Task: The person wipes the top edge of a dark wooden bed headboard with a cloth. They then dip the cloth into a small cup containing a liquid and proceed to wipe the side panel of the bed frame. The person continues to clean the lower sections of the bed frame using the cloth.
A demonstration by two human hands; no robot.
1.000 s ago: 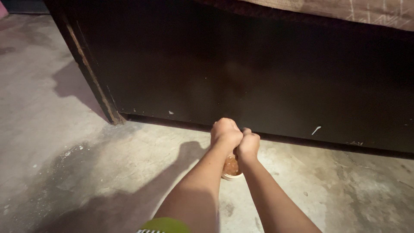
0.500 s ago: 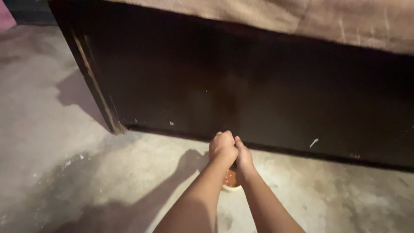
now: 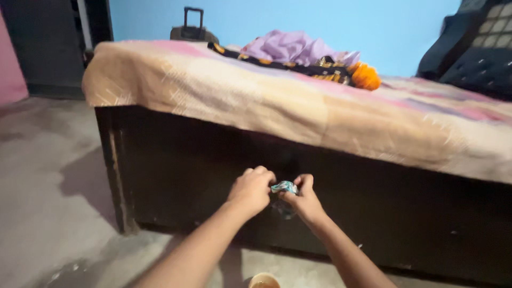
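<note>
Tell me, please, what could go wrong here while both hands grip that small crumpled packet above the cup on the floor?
1. The left hand and right hand pinch the small crumpled packet in mid-air; if it tears suddenly, the contents might scatter over the concrete floor.
2. The small cup sits low at the picture's edge, not straight below the packet, so anything that falls may miss it.
3. A forearm could knock the cup over.

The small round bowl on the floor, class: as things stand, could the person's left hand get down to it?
Probably yes. The bowl sits on bare floor just below the left hand, nothing between them. But that hand is closed beside the small crumpled packet in the right hand, so it is occupied.
</note>
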